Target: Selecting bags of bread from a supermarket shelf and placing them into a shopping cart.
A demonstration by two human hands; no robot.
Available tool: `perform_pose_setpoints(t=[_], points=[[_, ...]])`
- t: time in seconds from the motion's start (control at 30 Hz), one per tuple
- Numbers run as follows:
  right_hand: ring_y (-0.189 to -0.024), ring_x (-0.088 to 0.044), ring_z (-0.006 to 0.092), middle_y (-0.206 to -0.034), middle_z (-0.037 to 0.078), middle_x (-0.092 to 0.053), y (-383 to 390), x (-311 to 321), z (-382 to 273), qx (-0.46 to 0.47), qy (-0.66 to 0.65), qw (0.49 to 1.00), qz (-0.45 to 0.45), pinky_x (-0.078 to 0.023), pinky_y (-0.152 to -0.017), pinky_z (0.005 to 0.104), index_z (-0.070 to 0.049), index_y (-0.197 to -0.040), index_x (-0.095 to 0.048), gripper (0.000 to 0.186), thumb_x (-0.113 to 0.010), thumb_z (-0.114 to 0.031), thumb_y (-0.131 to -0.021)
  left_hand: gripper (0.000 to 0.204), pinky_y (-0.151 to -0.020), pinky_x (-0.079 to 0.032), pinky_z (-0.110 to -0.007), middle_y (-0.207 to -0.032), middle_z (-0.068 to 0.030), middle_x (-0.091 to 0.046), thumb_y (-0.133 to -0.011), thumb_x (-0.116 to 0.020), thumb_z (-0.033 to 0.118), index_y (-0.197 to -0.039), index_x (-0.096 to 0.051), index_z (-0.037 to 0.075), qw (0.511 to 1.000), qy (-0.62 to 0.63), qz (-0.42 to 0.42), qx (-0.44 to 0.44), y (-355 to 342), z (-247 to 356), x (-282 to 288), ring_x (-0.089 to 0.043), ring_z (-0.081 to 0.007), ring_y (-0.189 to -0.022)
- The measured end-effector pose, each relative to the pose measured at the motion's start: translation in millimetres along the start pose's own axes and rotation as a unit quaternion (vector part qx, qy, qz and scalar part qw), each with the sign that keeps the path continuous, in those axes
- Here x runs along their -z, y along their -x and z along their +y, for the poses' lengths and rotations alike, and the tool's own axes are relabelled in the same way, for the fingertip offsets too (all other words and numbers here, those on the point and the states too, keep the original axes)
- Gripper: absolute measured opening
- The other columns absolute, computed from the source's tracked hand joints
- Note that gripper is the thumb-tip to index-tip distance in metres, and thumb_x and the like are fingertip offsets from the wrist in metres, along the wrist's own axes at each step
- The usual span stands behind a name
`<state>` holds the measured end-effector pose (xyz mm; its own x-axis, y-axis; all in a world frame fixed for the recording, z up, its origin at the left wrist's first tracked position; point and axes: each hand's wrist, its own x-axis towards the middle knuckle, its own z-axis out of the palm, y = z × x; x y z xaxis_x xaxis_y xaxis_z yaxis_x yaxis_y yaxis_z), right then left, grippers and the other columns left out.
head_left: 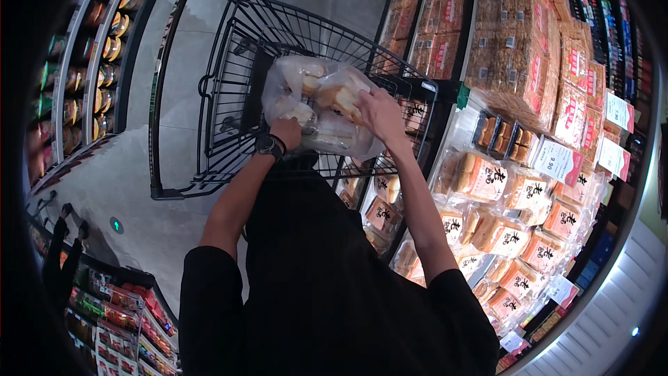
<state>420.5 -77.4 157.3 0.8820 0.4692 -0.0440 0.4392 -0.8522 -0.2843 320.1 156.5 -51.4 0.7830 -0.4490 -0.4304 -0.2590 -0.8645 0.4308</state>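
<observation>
A translucent plastic bag (335, 141) with several pale bread rolls (339, 97) in it is held between my two hands, over the black wire shopping cart (278, 19). My left hand (287, 132), with a dark watch at its wrist, is closed on the bag's near left part, its fingers curled in. My right hand (380, 115) grips the bag's right side, fingertips pressed by a roll. The rolls partly hide one another behind the cloudy plastic, and the bag covers part of the cart's basket.
To my right, a display shelf carries packaged bread loaves (495, 235), stacked brown packs (511, 49) and price cards (557, 160). A shelf of round tubs (108, 49) stands at left. Bagged goods (118, 313) fill another at lower left. A person's legs (62, 237) show nearby.
</observation>
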Motion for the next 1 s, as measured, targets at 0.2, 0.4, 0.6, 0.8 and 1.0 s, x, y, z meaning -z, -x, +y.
perform_pose_setpoints(t=[0.2,0.4,0.6,0.8,1.0], points=[[-0.091,-0.065,0.0372,-0.092,0.015,-0.064,-34.1,-40.2,-32.5,0.044,0.032,0.994,-0.095,-0.054,-0.076,0.0479,-0.008,-0.097,-0.065,0.023,-0.067,-0.030,-0.093,0.024,-0.078,-0.056,-0.048,-0.100,-0.0151,-0.074,-0.086,-0.059,0.022,-0.090,-0.077,0.007,0.998,0.040,0.032,0.032,9.5,15.6,6.6,-0.074,-0.0336,-0.085],[-0.093,-0.066,0.0320,-0.090,0.012,-0.065,-62.5,-89.7,-68.3,0.107,0.036,0.992,-0.053,-0.054,-0.076,0.0462,-0.009,-0.091,-0.064,0.022,-0.068,-0.031,-0.091,0.023,-0.076,-0.056,-0.047,-0.087,-0.0141,-0.075,-0.086,-0.059,0.022,-0.085,-0.077,0.008,0.996,0.058,0.048,0.042,20.5,20.8,8.2,-0.074,-0.0323,-0.082],[-0.091,-0.066,0.0298,-0.089,0.011,-0.065,-70.7,-124.3,-82.5,0.136,0.104,0.984,-0.039,-0.054,-0.073,0.0439,-0.011,-0.089,-0.065,0.020,-0.068,-0.030,-0.089,0.019,-0.074,-0.056,-0.049,-0.085,-0.0149,-0.074,-0.084,-0.061,0.021,-0.081,-0.073,0.007,0.994,0.065,0.073,0.048,28.5,13.8,1.8,-0.073,-0.0344,-0.077],[-0.098,-0.064,0.0288,-0.093,0.009,-0.064,-73.0,-127.9,-80.9,0.111,0.107,0.986,-0.063,-0.050,-0.082,0.0446,-0.011,-0.091,-0.063,0.019,-0.072,-0.027,-0.084,0.020,-0.075,-0.057,-0.048,-0.097,-0.0172,-0.072,-0.086,-0.060,0.019,-0.083,-0.072,0.004,0.991,0.100,0.085,0.035,41.1,1.9,10.3,-0.072,-0.0347,-0.083],[-0.102,-0.062,0.0294,-0.098,0.010,-0.063,-72.5,-119.9,-73.8,0.130,0.075,0.988,-0.027,-0.047,-0.086,0.0436,-0.010,-0.099,-0.064,0.025,-0.073,-0.030,-0.086,0.020,-0.078,-0.057,-0.049,-0.109,-0.0159,-0.069,-0.086,-0.061,0.020,-0.093,-0.074,0.006,0.988,0.093,0.090,0.085,40.5,-30.6,14.1,-0.071,-0.0348,-0.093]])
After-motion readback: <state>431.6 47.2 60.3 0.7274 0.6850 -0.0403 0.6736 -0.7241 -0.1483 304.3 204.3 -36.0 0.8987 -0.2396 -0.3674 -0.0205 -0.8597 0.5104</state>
